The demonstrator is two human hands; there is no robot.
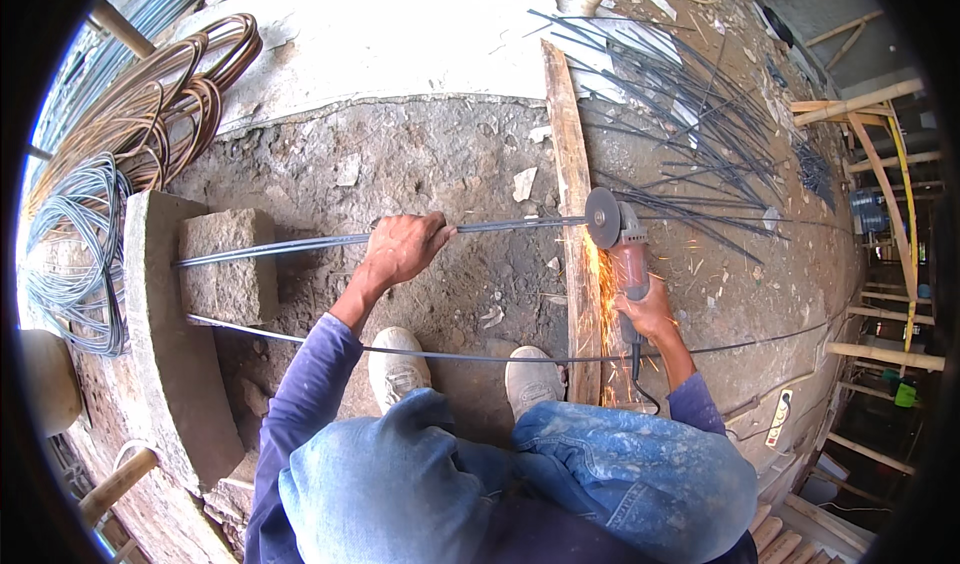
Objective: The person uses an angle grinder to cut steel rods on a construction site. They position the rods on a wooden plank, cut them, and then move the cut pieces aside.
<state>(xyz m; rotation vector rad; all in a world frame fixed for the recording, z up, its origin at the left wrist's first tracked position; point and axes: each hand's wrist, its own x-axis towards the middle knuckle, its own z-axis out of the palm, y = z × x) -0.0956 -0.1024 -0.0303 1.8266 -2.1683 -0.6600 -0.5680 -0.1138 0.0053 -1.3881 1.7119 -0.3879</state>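
My left hand point(408, 247) is closed around a bundle of thin dark steel rods point(515, 225), which runs from the concrete block at left to the wooden plank point(570, 154). My right hand point(650, 309) grips an angle grinder point(630, 267) by its body. Its dark disc point(603, 218) meets the rods at the plank. Orange sparks point(604, 284) spray from there down along the plank toward me. A power cord point(636, 369) hangs from the grinder's rear end.
A concrete block point(228, 289) stands beside a long concrete slab point(165, 334) at left. Coils of rusty rod point(170, 104) and grey wire point(75, 254) lie beyond. Many cut rods point(700, 134) are scattered at far right. A single rod point(470, 358) crosses before my shoes. A power strip point(778, 417) lies right.
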